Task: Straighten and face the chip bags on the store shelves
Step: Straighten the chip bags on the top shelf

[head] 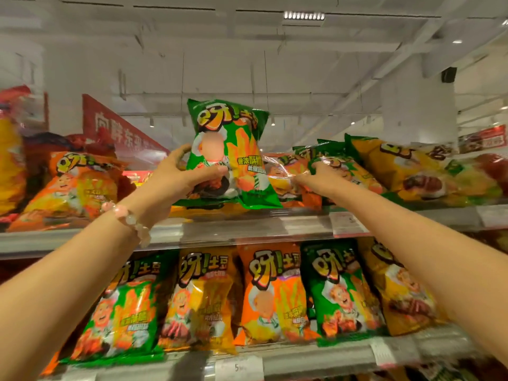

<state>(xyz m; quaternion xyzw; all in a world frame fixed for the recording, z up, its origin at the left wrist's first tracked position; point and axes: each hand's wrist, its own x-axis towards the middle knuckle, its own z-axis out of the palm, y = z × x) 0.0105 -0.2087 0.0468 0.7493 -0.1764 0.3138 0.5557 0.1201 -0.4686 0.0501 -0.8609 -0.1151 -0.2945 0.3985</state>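
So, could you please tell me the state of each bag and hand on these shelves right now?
Green chip bag: upright, front facing out, held at its lower part.
Left hand: grips the green chip bag.
Right hand: reaching into the leaning bags, touching them; grip unclear.
Top-shelf bags at right: leaning back, overlapping.
Lower-shelf bags: upright, fronts out, slightly tilted.

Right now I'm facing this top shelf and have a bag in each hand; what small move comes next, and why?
Probably set the upright green bag, held by your left hand, down at the shelf edge facing out. Your right hand is pressing the leaning bags aside, which seems to open a slot.
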